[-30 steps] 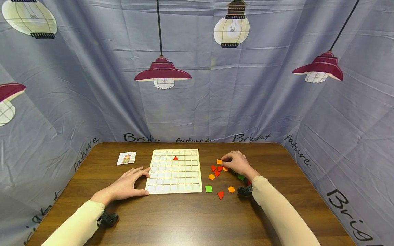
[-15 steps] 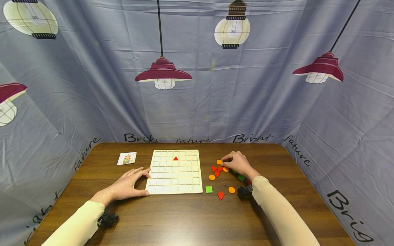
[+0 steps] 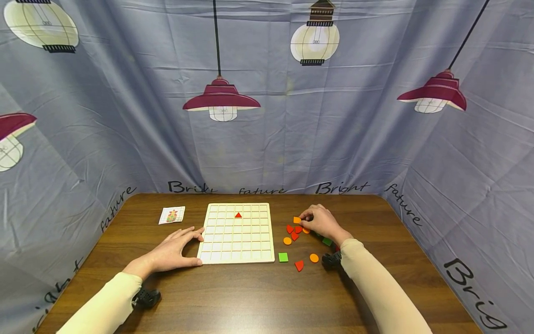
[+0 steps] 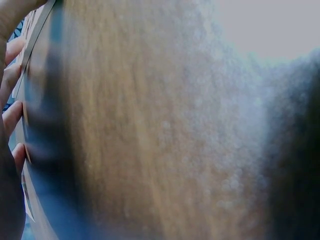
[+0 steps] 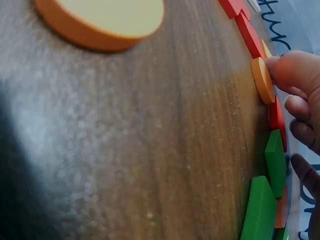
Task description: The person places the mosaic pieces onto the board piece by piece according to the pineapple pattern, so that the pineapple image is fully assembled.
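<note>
In the head view a cream grid board [image 3: 236,242] lies on the table, with a red triangle tile [image 3: 238,215] in one upper cell. My left hand [image 3: 168,250] rests against the board's left side, fingers spread and thumb at its lower corner. In the left wrist view the fingertips [image 4: 19,110] touch the board's edge. My right hand [image 3: 323,222] is over the tiles right of the board, its thumb and forefinger pinching an orange square tile [image 3: 296,220] at its right corner. The palm hides some tiles beneath. In the right wrist view, the thumb [image 5: 292,70] passes behind an orange round tile [image 5: 263,81].
Near the right hand lie red tiles [image 3: 295,236], orange discs [image 3: 314,258] and green squares [image 3: 283,257]. A white card [image 3: 171,215] with a pineapple picture lies at the table's back left. Patterned curtains [image 3: 267,139] stand behind the wooden table [image 3: 233,297].
The orange square tile has shifted very slightly left with my right fingertips. My left hand and the board have stayed in place.
</note>
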`<state>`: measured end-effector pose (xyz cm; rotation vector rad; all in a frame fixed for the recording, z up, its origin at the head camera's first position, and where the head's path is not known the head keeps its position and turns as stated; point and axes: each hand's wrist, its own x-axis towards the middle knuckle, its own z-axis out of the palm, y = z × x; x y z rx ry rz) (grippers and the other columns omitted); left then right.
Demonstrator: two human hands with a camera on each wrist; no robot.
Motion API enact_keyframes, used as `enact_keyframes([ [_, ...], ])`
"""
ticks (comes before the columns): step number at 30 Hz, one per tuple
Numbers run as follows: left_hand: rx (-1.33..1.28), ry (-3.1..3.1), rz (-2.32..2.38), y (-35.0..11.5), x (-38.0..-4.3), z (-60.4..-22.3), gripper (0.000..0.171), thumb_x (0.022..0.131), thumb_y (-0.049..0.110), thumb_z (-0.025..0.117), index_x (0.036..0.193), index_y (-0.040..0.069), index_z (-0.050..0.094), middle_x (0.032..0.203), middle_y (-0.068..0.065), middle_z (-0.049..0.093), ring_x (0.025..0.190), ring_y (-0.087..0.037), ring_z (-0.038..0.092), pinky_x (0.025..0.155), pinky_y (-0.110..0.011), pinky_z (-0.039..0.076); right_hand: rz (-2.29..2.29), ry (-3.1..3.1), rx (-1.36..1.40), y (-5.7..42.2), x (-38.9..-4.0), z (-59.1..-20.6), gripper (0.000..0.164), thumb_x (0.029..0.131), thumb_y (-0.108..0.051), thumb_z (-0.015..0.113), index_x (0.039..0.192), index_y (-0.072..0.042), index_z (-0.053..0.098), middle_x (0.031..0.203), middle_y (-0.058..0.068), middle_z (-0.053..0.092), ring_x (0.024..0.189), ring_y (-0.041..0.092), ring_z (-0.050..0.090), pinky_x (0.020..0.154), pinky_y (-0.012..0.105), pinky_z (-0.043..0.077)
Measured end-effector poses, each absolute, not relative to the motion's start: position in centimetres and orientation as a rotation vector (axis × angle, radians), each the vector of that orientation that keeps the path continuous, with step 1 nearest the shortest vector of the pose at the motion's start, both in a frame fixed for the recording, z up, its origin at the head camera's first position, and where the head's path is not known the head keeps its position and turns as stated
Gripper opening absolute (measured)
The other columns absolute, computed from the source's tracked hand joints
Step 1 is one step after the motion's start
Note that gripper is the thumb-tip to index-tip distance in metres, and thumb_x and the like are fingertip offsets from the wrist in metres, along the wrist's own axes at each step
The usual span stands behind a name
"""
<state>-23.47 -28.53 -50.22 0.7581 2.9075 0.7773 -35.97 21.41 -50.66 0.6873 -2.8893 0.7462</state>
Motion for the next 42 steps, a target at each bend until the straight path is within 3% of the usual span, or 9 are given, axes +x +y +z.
enact_keyframes([
  [20,0.746,2.902,0.771,-28.7,-23.7,-50.6,0.059,0.082,0.064,0.076,0.124,0.028,0.059,0.162,-0.006,0.040,0.148,-0.039,0.032,0.116,-0.068,0.021,0.815,-2.856,0.656,20.3,-36.4,-50.2,0.013,0.087,-0.029,0.079,0.096,-0.020,0.076,0.084,-0.006,0.057,0.089,0.016,0.048,0.076,0.033,0.042],
  [42,0.793,2.861,0.785,-28.7,-23.8,-50.3,0.057,0.084,0.059,0.078,0.122,0.022,0.057,0.162,-0.007,0.038,0.150,-0.038,0.031,0.121,-0.064,0.013,0.867,-2.840,0.926,9.2,-35.9,-48.6,0.015,0.092,-0.033,0.074,0.104,-0.025,0.076,0.090,-0.012,0.057,0.087,0.013,0.046,0.080,0.035,0.041],
])
